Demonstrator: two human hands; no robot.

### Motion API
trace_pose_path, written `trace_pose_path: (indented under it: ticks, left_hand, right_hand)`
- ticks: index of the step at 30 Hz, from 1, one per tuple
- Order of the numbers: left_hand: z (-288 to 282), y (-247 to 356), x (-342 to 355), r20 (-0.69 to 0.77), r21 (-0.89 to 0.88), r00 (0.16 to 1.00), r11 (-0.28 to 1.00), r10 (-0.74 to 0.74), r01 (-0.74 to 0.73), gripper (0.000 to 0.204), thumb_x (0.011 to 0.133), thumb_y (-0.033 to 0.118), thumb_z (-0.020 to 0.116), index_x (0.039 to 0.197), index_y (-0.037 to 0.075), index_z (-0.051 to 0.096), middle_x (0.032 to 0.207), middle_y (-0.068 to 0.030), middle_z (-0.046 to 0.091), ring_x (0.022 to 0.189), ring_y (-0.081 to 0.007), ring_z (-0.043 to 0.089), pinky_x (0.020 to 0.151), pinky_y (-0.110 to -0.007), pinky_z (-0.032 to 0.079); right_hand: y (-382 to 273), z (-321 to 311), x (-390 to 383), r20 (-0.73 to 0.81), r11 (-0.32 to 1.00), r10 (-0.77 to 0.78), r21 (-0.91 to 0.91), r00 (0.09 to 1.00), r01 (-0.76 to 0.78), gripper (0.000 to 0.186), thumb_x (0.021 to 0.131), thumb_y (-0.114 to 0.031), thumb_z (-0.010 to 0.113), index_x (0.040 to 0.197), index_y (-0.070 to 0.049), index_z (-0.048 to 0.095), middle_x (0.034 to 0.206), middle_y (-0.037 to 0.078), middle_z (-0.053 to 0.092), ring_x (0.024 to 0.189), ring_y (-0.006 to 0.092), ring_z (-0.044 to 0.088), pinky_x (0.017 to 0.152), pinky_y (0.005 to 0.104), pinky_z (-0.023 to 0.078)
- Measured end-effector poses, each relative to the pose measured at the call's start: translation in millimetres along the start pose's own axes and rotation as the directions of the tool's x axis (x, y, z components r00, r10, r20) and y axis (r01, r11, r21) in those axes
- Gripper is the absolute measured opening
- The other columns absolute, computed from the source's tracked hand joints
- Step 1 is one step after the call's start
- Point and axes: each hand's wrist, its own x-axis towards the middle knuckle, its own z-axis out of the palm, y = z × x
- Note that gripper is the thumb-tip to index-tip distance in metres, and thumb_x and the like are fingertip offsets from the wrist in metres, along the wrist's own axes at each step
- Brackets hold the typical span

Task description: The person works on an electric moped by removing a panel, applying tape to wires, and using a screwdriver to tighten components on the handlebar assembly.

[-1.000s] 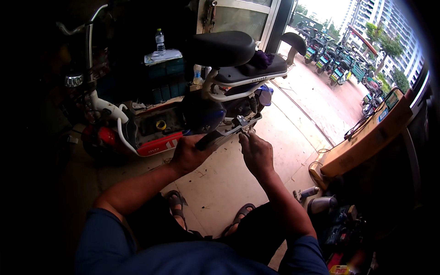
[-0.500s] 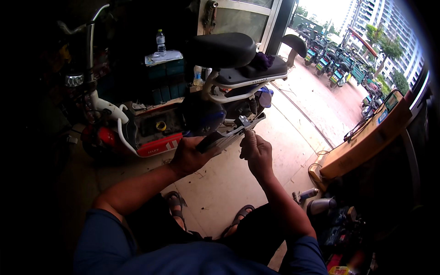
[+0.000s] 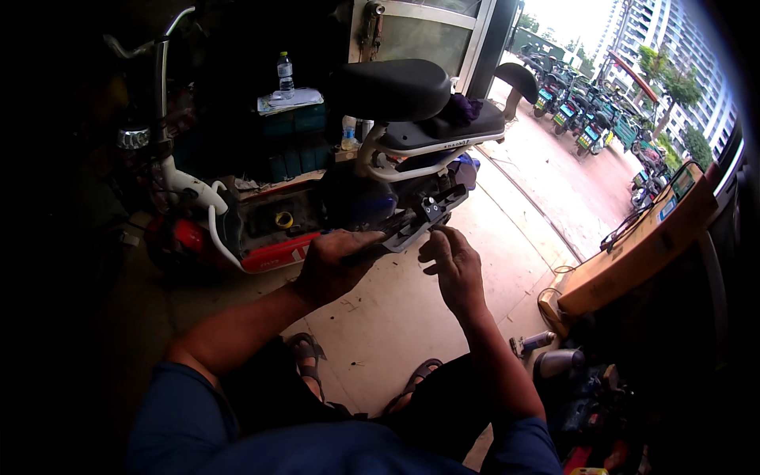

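My left hand [image 3: 332, 261] grips the near end of a long dark bracket-like part [image 3: 404, 229], which has a small plate with silver fasteners [image 3: 431, 206] on it and slants up to the right. My right hand [image 3: 451, 265] is at the underside of that part, fingers curled, the upper ones touching it; whether they pinch anything small there is hidden. Just beyond both hands stands a red and white electric scooter [image 3: 269, 255] with black seats [image 3: 392, 87], a purple cloth on the rear one and a yellow ring [image 3: 283, 220] on its footboard.
Behind the scooter, a water bottle [image 3: 285, 75] and papers lie on dark blocks [image 3: 293, 119]. A glazed door [image 3: 412, 36] opens onto a pavement with parked scooters [image 3: 586, 131]. At right are a tan board [image 3: 617, 261] with cables, a spray can [image 3: 537, 342] and cluttered tools.
The dark part has risen slightly to the right and turned, showing more of the plate's face. My right hand has shifted right, its fingers loosening a little and moving lower along the part.
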Motion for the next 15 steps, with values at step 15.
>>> trace_pose_path:
  ticks: [15]
  left_hand:
    - [-6, 7, -2, 0.093, -0.159, 0.961, 0.949, -0.260, 0.272, 0.021, 0.084, 0.010, 0.083, 0.100, 0.001, 0.073, 0.082, -0.0131, 0.071, 0.073, -0.0247, 0.069, 0.068, -0.036, 0.055]
  right_hand:
    - [-13, -15, 7, 0.552, 0.400, 0.408, 0.608, 0.727, -0.686, 0.065, 0.110, -0.056, 0.042, 0.121, 0.004, 0.063, 0.072, 0.007, 0.063, 0.059, 0.0175, 0.058, 0.053, 0.0270, 0.043]
